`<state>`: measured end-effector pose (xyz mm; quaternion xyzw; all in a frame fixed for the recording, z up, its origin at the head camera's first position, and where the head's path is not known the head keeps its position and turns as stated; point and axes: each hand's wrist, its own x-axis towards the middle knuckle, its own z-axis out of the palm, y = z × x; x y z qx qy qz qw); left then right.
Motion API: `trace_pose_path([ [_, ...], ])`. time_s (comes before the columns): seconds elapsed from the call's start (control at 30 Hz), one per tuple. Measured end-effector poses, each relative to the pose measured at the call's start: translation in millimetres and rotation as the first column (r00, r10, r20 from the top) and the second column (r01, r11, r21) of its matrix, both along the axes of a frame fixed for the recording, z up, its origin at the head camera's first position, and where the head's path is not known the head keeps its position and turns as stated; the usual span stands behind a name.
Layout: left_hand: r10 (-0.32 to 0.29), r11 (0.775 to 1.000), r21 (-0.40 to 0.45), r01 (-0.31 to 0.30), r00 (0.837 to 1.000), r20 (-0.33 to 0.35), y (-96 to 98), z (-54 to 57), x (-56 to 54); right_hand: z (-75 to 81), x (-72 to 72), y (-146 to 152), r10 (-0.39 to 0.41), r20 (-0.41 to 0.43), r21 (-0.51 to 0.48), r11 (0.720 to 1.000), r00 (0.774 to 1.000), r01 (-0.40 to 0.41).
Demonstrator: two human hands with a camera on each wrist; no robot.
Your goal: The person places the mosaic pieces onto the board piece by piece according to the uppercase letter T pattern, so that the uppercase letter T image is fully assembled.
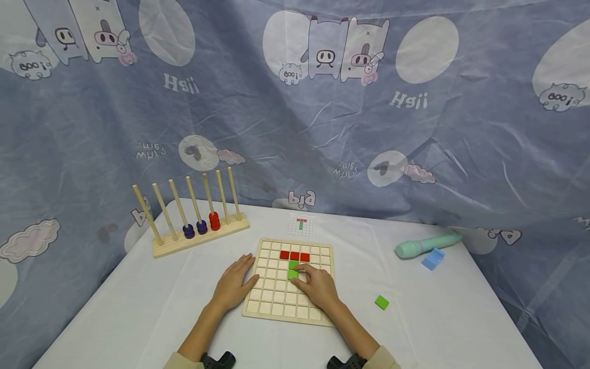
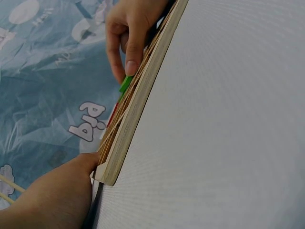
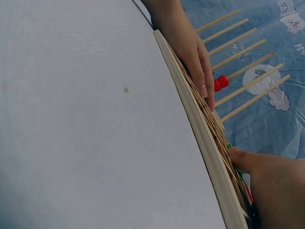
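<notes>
A wooden grid board (image 1: 272,310) lies on the white table with a row of red square tiles (image 1: 294,255) in its upper part. One green tile (image 1: 294,264) sits under the middle red one. My right hand (image 1: 320,288) pinches a second green tile (image 1: 293,274) between thumb and index finger, just below the first; in the left wrist view this tile (image 2: 126,84) is tilted at the board's surface. Along the board's left edge rests my left hand (image 1: 234,283), fingers extended and thumb on the rim.
Right of the board lies a loose green tile (image 1: 381,302). A small card (image 1: 301,225) with a T pattern is behind the board. A peg rack (image 1: 203,239) with dark blue and red beads stands back left; a mint-green cylinder (image 1: 426,246) and blue piece (image 1: 433,259) lie back right.
</notes>
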<state>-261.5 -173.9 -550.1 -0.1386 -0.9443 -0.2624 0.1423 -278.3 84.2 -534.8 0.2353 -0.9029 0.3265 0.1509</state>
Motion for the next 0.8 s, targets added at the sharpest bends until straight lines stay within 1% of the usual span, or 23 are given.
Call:
trace_pose_path([
  [0.4, -0.001, 1.0, -0.001, 0.001, 1.0, -0.005, 0.6, 1.4, 0.5, 2.1, 1.8, 0.1, 0.009, 0.011, -0.002, 1.0, 1.0, -0.009],
  [0.63, -0.005, 1.0, -0.001, 0.005, 1.0, -0.019, 1.2, -0.8, -0.9, 2.3, 1.9, 1.6, 0.013, 0.011, -0.002, 1.0, 1.0, -0.013],
  [0.8, -0.001, 1.0, -0.001, 0.001, 1.0, -0.013, 1.0, -1.0, -0.6, 3.3, 3.9, 3.0, 0.028, 0.02, -0.007, 1.0, 0.999, -0.028],
])
